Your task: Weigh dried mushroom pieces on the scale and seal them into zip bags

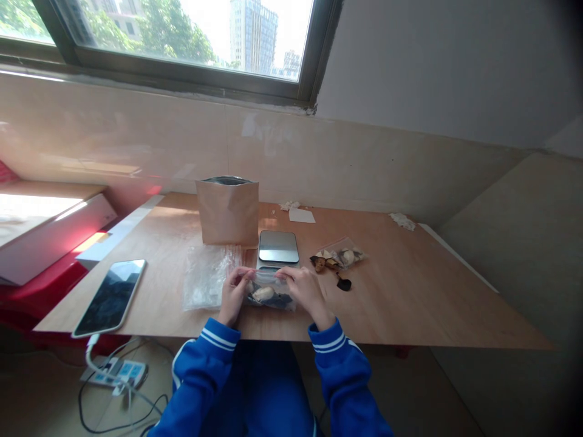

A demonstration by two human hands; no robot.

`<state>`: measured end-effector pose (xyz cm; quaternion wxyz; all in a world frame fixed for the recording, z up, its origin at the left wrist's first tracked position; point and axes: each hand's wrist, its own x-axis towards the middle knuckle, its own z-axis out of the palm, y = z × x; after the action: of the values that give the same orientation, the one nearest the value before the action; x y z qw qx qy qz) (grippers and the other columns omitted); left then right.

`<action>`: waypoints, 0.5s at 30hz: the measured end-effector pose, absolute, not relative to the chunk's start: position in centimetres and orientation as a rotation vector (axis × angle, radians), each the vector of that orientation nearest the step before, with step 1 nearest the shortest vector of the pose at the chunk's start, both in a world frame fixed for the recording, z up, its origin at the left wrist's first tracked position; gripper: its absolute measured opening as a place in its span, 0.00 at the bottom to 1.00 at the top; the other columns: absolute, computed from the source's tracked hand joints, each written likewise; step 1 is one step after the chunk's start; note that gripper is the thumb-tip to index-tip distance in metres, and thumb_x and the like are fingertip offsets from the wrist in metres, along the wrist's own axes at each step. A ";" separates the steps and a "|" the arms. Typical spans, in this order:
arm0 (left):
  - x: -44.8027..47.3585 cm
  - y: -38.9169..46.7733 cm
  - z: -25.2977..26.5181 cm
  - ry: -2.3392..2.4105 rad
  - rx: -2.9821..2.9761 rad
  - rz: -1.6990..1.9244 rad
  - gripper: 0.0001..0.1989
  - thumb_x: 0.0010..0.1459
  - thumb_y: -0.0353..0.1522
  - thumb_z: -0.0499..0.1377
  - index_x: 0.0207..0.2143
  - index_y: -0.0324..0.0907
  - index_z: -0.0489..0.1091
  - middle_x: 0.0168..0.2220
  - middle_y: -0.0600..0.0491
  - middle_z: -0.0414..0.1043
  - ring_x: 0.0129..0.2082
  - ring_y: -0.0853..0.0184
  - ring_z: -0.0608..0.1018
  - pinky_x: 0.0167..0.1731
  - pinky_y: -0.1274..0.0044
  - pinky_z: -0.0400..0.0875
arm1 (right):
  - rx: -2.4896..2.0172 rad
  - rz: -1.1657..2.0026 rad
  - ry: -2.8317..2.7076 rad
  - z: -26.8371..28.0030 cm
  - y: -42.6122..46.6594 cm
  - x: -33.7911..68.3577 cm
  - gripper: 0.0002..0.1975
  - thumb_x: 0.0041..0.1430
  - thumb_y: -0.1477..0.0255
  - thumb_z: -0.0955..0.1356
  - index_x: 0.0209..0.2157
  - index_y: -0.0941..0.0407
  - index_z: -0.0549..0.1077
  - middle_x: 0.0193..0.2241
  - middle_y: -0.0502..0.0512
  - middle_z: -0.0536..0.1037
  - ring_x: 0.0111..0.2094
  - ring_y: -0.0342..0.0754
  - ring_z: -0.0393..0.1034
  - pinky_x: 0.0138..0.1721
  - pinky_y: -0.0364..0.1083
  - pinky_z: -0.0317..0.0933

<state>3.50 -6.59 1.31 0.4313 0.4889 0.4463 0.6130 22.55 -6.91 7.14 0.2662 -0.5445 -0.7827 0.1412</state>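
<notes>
A clear zip bag (272,297) with pale and dark dried pieces inside is held near the table's front edge. My left hand (235,294) pinches its top left corner, and my right hand (306,293) pinches the top right. Just behind the bag sits a small digital scale (279,247) with a shiny silver plate; its lower part is partly hidden by the bag and my fingers. Beside my left hand lies a stack of clear plastic bags (206,279). To the right are loose brown dried pieces (324,261) and a single dark piece (344,283).
A brown kraft pouch (228,212) stands upright with its top open behind the scale. Another filled clear bag (348,254) lies right. A phone (110,296) with a charging cable rests at the left edge. White scraps (301,215) lie by the wall. Below is a power strip (119,371).
</notes>
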 end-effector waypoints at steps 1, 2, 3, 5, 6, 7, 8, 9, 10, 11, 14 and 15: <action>3.4 -6.6 1.2 1.119 1.210 1.534 0.14 0.53 0.44 0.62 0.30 0.41 0.75 0.30 0.51 0.76 0.32 0.66 0.75 0.36 0.75 0.69 | -1.469 0.396 -2.105 7.1 -6.9 22.7 0.11 0.64 0.71 0.64 0.36 0.49 0.79 0.34 0.50 0.82 0.35 0.48 0.74 0.39 0.44 0.60; 3.4 -6.5 1.1 1.128 1.200 1.539 0.14 0.54 0.44 0.62 0.31 0.41 0.75 0.30 0.52 0.76 0.32 0.66 0.75 0.37 0.76 0.69 | -1.466 0.417 -2.095 7.0 -6.8 22.8 0.11 0.64 0.70 0.64 0.36 0.50 0.79 0.33 0.51 0.82 0.36 0.48 0.74 0.38 0.43 0.60; 3.3 -6.5 1.1 1.137 1.191 1.544 0.15 0.54 0.44 0.61 0.31 0.41 0.75 0.30 0.52 0.76 0.33 0.66 0.75 0.37 0.76 0.69 | -1.461 0.440 -2.084 6.8 -6.8 23.0 0.11 0.64 0.69 0.64 0.35 0.50 0.79 0.33 0.51 0.82 0.36 0.49 0.74 0.37 0.43 0.60; 3.3 -6.4 0.9 1.159 1.179 1.544 0.16 0.55 0.45 0.60 0.31 0.41 0.75 0.30 0.52 0.75 0.33 0.67 0.75 0.36 0.77 0.69 | -1.449 0.476 -2.067 6.7 -6.7 23.3 0.12 0.64 0.70 0.63 0.33 0.51 0.79 0.32 0.51 0.81 0.36 0.48 0.74 0.37 0.43 0.60; 3.2 -6.4 0.9 1.171 1.178 1.541 0.17 0.55 0.46 0.60 0.31 0.41 0.76 0.29 0.53 0.75 0.32 0.67 0.75 0.36 0.77 0.69 | -1.444 0.485 -2.065 6.6 -6.6 23.4 0.12 0.64 0.71 0.63 0.32 0.51 0.78 0.32 0.51 0.82 0.36 0.48 0.74 0.38 0.43 0.60; 3.2 -6.4 0.8 1.183 1.175 1.539 0.17 0.55 0.46 0.60 0.31 0.41 0.76 0.29 0.53 0.75 0.32 0.67 0.74 0.35 0.77 0.69 | -1.439 0.491 -2.065 6.5 -6.6 23.5 0.12 0.64 0.72 0.63 0.32 0.52 0.78 0.32 0.51 0.82 0.35 0.48 0.74 0.40 0.44 0.60; 3.2 -6.4 0.7 1.193 1.168 1.539 0.18 0.55 0.47 0.60 0.31 0.40 0.76 0.28 0.53 0.74 0.31 0.67 0.74 0.34 0.78 0.68 | -1.437 0.495 -2.064 6.5 -6.6 23.5 0.12 0.64 0.72 0.63 0.32 0.52 0.78 0.31 0.50 0.82 0.34 0.48 0.75 0.41 0.45 0.59; 3.2 -6.3 0.6 1.196 1.154 1.543 0.18 0.55 0.47 0.60 0.31 0.40 0.76 0.28 0.53 0.74 0.30 0.67 0.74 0.33 0.78 0.68 | -1.435 0.501 -2.058 6.4 -6.6 23.5 0.12 0.64 0.72 0.63 0.32 0.52 0.79 0.31 0.50 0.82 0.34 0.48 0.75 0.42 0.45 0.60; 3.2 -6.3 0.4 1.194 1.133 1.548 0.18 0.55 0.47 0.60 0.30 0.40 0.76 0.27 0.53 0.74 0.30 0.68 0.73 0.32 0.78 0.68 | -1.427 0.518 -2.042 6.3 -6.6 23.6 0.12 0.64 0.71 0.63 0.32 0.52 0.79 0.31 0.50 0.82 0.34 0.49 0.75 0.42 0.45 0.60; 3.1 -6.2 0.3 1.187 1.103 1.556 0.19 0.55 0.47 0.60 0.30 0.40 0.75 0.27 0.54 0.73 0.29 0.69 0.73 0.31 0.79 0.67 | -1.410 0.550 -2.013 6.1 -6.6 23.6 0.13 0.64 0.70 0.63 0.33 0.51 0.79 0.32 0.51 0.82 0.35 0.49 0.75 0.41 0.45 0.61; 3.0 -6.1 -0.3 1.136 0.961 1.554 0.20 0.54 0.48 0.60 0.30 0.39 0.75 0.23 0.55 0.72 0.24 0.71 0.72 0.26 0.80 0.66 | -1.351 0.679 -1.862 5.4 -6.7 24.2 0.14 0.64 0.66 0.62 0.35 0.51 0.79 0.35 0.52 0.82 0.38 0.51 0.76 0.38 0.45 0.64; 3.0 -6.0 -0.4 1.110 0.912 1.542 0.20 0.54 0.48 0.61 0.30 0.39 0.76 0.23 0.55 0.71 0.24 0.71 0.72 0.25 0.80 0.67 | -1.336 0.715 -1.805 5.1 -6.7 24.4 0.14 0.64 0.65 0.62 0.35 0.51 0.79 0.35 0.52 0.83 0.38 0.52 0.77 0.37 0.46 0.65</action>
<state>2.99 -6.01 -0.39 0.4943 0.3760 0.4578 0.6362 24.37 -6.72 5.06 0.3822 -0.5238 -0.7078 0.2805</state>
